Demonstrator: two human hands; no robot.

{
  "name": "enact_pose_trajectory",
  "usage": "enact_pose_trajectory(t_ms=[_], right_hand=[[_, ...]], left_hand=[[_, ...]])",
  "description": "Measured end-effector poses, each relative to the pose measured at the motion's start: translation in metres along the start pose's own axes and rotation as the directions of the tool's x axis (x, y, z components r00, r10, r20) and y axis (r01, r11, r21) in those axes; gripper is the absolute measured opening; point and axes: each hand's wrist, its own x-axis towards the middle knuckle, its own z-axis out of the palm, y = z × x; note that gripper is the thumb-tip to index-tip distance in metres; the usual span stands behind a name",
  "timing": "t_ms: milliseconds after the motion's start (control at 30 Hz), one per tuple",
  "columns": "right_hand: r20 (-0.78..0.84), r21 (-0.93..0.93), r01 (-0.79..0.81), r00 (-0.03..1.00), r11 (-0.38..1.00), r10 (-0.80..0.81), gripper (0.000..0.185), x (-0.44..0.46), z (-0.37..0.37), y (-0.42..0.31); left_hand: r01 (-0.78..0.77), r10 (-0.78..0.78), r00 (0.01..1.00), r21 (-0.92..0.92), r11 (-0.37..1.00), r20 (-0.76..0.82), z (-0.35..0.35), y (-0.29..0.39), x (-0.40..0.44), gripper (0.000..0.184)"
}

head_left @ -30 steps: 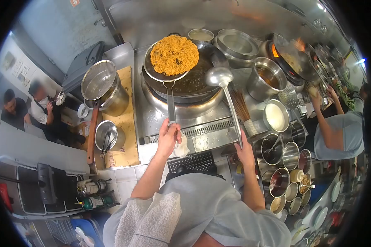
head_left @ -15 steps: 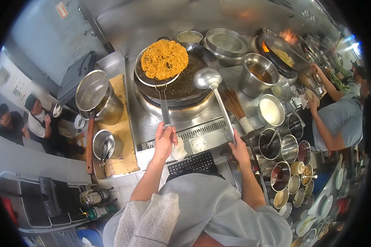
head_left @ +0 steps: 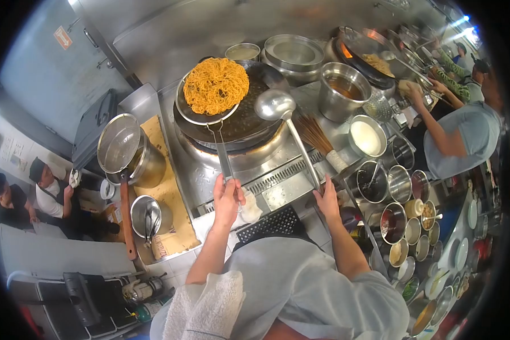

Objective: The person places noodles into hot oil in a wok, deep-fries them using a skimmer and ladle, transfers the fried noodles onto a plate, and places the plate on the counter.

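A mound of orange-brown noodles (head_left: 216,85) rests in a round strainer (head_left: 224,116) over a dark wok (head_left: 260,122) with dark liquid in it. My left hand (head_left: 228,195) is closed around the strainer's metal handle. My right hand (head_left: 327,199) is closed on the handle end of a steel ladle (head_left: 275,106), whose bowl hangs over the wok's right side. A bamboo brush (head_left: 317,139) with a wrapped grip lies just right of the ladle. Below my left hand a crumpled white cloth (head_left: 250,209) lies at the stove's front edge.
On the left stand a mesh strainer (head_left: 119,143) over a pot (head_left: 150,170) and a smaller pot (head_left: 145,215). Right are a pot of brown liquid (head_left: 344,90), a bowl of white liquid (head_left: 368,136) and several ingredient bowls. A co-worker (head_left: 462,136) stands at another wok; two people are far left.
The whole view has turned, so the stove appears farther left. Both hands keep their holds on the strainer and ladle. The co-worker's arms on the right have moved.
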Motion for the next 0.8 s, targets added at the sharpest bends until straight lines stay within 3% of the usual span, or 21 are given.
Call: enact_pose_trajectory(t_ms=[267, 433, 467, 500, 533, 567, 600, 633, 667, 700, 800], right_hand=[[-0.093, -0.041, -0.08, 0.993, 0.996, 0.075, 0.091, -0.001, 0.025, 0.024], [-0.138, -0.115, -0.115, 0.985, 0.987, 0.099, 0.1, -0.009, 0.013, 0.005], [-0.059, 0.121, -0.248, 0.965, 0.961, 0.256, 0.102, -0.012, 0.002, -0.013], [-0.084, -0.078, -0.183, 0.981, 0.98, 0.176, 0.101, -0.019, -0.011, -0.028], [-0.078, -0.02, -0.15, 0.986, 0.988, 0.148, 0.099, -0.028, -0.021, -0.029], [-0.105, -0.077, -0.192, 0.977, 0.978, 0.183, 0.098, -0.041, -0.024, -0.022], [-0.115, -0.098, -0.219, 0.972, 0.971, 0.207, 0.098, -0.053, -0.027, -0.012], [-0.288, -0.239, -0.079, 0.957, 0.968, 0.007, 0.098, -0.068, -0.022, 0.004], [-0.301, -0.193, -0.158, 0.949, 0.968, 0.095, 0.099, -0.086, -0.023, 0.015], [-0.306, -0.116, -0.26, 0.928, 0.959, 0.215, 0.098, -0.108, -0.03, 0.015], [-0.345, -0.063, -0.493, 0.827, 0.868, 0.445, 0.094, -0.166, -0.047, 0.024]], left_hand=[[0.015, -0.015, 0.999, -0.002, 1.0, 0.038, -0.007, -0.001, 0.003, 0.012], [0.023, -0.024, 0.999, -0.017, 1.0, -0.026, -0.024, -0.015, 0.007, 0.038], [0.037, -0.038, 0.999, -0.008, 0.999, -0.032, -0.029, -0.02, 0.009, 0.043], [0.048, -0.045, 0.998, 0.058, 0.997, -0.05, -0.04, -0.025, 0.014, 0.053], [0.068, -0.051, 0.983, 0.09, 0.994, -0.176, -0.022, -0.012, 0.006, 0.053], [0.006, 0.014, 0.986, 0.12, 0.993, -0.167, -0.022, -0.017, 0.008, 0.053], [0.004, 0.033, 0.983, 0.203, 0.979, -0.18, -0.016, -0.011, 0.008, 0.04], [0.019, 0.018, 0.984, 0.207, 0.978, -0.178, -0.005, -0.003, 0.006, 0.025], [-0.034, 0.061, 0.992, 0.228, 0.973, -0.111, -0.021, -0.013, 0.017, 0.014], [-0.032, 0.056, 0.993, 0.218, 0.975, -0.102, -0.018, -0.012, 0.016, 0.029], [-0.103, 0.099, 0.995, 0.177, 0.979, 0.029, -0.025, -0.019, 0.024, 0.021]])
